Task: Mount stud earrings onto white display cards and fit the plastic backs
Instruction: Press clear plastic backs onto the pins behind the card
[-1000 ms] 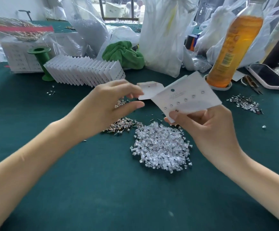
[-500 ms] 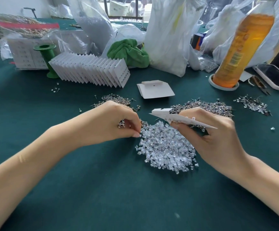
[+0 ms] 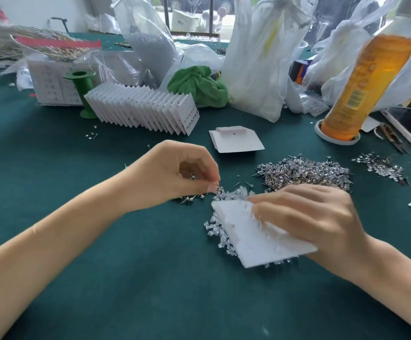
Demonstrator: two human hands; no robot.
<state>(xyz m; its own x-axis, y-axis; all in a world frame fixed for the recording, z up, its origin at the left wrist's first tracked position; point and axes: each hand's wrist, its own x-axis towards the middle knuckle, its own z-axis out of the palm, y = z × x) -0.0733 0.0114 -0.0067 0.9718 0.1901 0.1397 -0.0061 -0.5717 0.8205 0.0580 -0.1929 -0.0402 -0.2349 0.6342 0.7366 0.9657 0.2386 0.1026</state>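
Head view, green cloth table (image 3: 76,278); left hand (image 3: 175,175) at frame centre, fingers curled, thumb and fingertip pinching small stud earrings (image 3: 192,197) low over a scatter of them; right hand (image 3: 307,217) at centre right, fingers fairly straight, pressing a white display card (image 3: 253,239) down flat onto the heap of clear plastic backs (image 3: 218,229), which shows along the card's left edge; hand blurred, so whether the thumb curls under the card I cannot tell; larger pile of studs (image 3: 305,173) just above the right hand; another white card (image 3: 236,141) lies flat above centre; fanned row of cards (image 3: 143,106) upper left, beside a green spool (image 3: 82,94); orange bottle (image 3: 369,77) upper right.
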